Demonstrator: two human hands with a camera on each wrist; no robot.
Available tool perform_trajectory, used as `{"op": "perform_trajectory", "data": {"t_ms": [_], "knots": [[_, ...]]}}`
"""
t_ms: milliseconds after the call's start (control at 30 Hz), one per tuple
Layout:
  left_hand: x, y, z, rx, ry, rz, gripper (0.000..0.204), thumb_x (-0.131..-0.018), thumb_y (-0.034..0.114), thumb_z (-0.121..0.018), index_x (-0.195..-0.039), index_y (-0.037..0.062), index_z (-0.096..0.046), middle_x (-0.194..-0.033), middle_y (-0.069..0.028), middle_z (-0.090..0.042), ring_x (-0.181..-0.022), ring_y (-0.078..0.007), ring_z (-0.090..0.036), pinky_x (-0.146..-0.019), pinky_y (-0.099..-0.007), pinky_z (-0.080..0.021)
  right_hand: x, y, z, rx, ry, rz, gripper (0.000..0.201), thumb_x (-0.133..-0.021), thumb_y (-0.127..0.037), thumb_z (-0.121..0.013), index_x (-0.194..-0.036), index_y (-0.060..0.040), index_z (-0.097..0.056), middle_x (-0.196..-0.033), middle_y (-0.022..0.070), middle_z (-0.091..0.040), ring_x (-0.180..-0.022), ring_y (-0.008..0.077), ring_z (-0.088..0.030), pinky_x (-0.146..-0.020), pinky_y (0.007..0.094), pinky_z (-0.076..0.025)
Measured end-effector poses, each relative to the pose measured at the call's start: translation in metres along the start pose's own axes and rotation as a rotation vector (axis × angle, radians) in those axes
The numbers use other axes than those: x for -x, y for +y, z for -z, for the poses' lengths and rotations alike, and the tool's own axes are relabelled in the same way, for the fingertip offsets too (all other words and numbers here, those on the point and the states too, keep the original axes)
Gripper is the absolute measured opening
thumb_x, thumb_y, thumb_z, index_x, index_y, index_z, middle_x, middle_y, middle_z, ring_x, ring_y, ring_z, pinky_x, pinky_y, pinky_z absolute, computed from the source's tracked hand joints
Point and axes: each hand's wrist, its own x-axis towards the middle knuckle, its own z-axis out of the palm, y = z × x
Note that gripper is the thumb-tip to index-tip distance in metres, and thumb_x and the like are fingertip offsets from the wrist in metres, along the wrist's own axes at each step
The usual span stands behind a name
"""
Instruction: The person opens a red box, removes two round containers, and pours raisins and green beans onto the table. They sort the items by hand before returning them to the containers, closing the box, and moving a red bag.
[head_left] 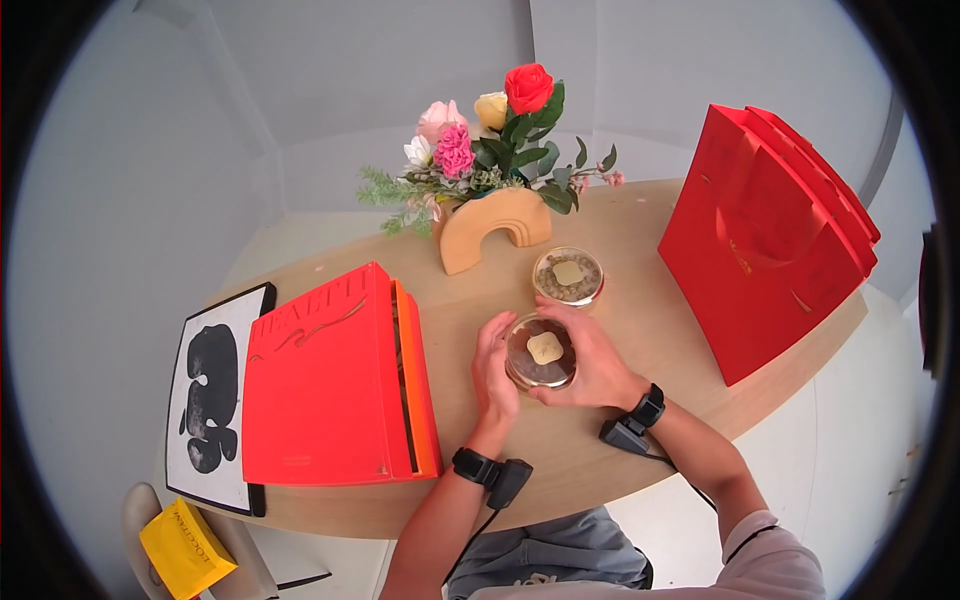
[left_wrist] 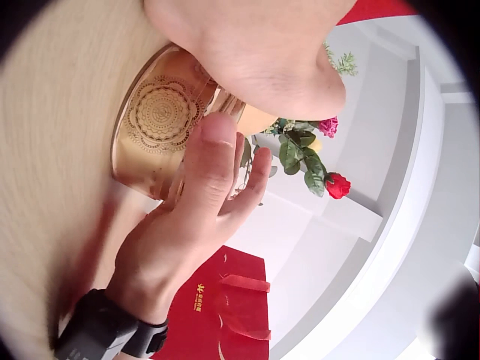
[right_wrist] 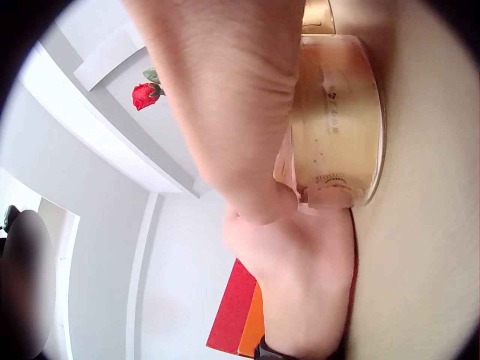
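A round clear-lidded canister (head_left: 545, 348) with dark contents and a cream label on its lid stands upright on the wooden table. My left hand (head_left: 494, 372) holds it from the left, while my right hand (head_left: 598, 362) curves round its right and far side. Its gold wall with a lace-like round pattern shows as the canister side (left_wrist: 159, 112) in the left wrist view; small lettering marks the canister wall (right_wrist: 337, 112) in the right wrist view. Just behind it sits a second canister (head_left: 567, 275), filled with pale, lumpy pieces, untouched.
To the left, a large red box (head_left: 325, 390) overlaps a black-and-white framed picture (head_left: 210, 400). Flowers stand in an arched tan vase (head_left: 490, 225) at the back. A tall red gift bag (head_left: 760, 240) is at right. A yellow packet (head_left: 187, 548) lies on a chair below.
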Motion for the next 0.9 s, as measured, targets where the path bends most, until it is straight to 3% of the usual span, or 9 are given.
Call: {"op": "perform_trajectory", "data": {"t_ms": [200,267,400,467,667,900], "knots": [[0.002,0.010,-0.003,-0.164,0.011,0.056,0.052,-0.102,0.024,-0.041,-0.141,-0.0068,-0.054,-0.144,-0.0210,-0.059,-0.139,-0.0291,-0.053,-0.118,-0.0387,-0.039,0.005,0.001,-0.010,0.024,-0.051,0.072,0.100,-0.064,-0.034,-0.096,-0.144,-0.0028,-0.046,-0.148,0.0217,-0.054,-0.133,0.0400,-0.057,-0.113,0.0467,-0.045],[0.002,0.012,-0.003,-0.207,-0.008,0.052,0.045,-0.104,0.020,-0.042,-0.139,-0.0050,-0.057,-0.141,-0.0182,-0.062,-0.137,-0.0269,-0.055,-0.117,-0.0366,-0.039,0.014,0.010,-0.020,-0.491,-0.050,-0.214,0.089,-0.076,-0.033,-0.092,-0.145,-0.0016,-0.045,-0.147,0.0206,-0.054,-0.133,0.0343,-0.057,-0.112,0.0428,-0.046],[0.001,0.016,-0.008,-0.202,0.014,0.048,0.042,-0.104,0.018,-0.043,-0.137,-0.0033,-0.059,-0.138,-0.0171,-0.065,-0.132,-0.0270,-0.059,-0.115,-0.0367,-0.042,0.012,0.013,-0.027,-0.468,0.072,-0.305,0.069,-0.089,-0.026,-0.083,-0.143,-0.0009,-0.047,-0.142,0.0187,-0.058,-0.131,0.0290,-0.059,-0.110,0.0395,-0.047],[0.002,0.021,-0.009,-0.305,0.041,0.125,0.038,-0.103,0.012,-0.043,-0.134,-0.0030,-0.061,-0.135,-0.0168,-0.066,-0.127,-0.0271,-0.062,-0.111,-0.0372,-0.045,0.011,0.007,-0.038,-0.423,0.150,-0.497,0.051,-0.097,-0.018,-0.073,-0.139,-0.0009,-0.050,-0.137,0.0175,-0.063,-0.127,0.0287,-0.062,-0.109,0.0392,-0.048],[0.000,0.011,-0.012,-0.270,0.136,0.035,0.036,-0.101,0.000,-0.043,-0.131,-0.0017,-0.063,-0.127,-0.0154,-0.070,-0.119,-0.0242,-0.065,-0.105,-0.0357,-0.048,0.011,0.006,-0.042,-0.386,0.200,-0.433,0.040,-0.100,-0.012,-0.066,-0.136,-0.0010,-0.053,-0.136,0.0168,-0.065,-0.125,0.0283,-0.064,-0.107,0.0376,-0.048],[0.002,0.013,-0.011,-0.372,0.078,0.022,0.033,-0.101,-0.003,-0.040,-0.126,0.0007,-0.062,-0.131,-0.0174,-0.069,-0.112,-0.0235,-0.065,-0.102,-0.0354,-0.049,0.012,0.006,-0.040,-0.379,0.158,-0.423,0.037,-0.101,-0.010,-0.064,-0.135,-0.0004,-0.052,-0.138,0.0165,-0.063,-0.126,0.0283,-0.063,-0.108,0.0379,-0.048]]}}
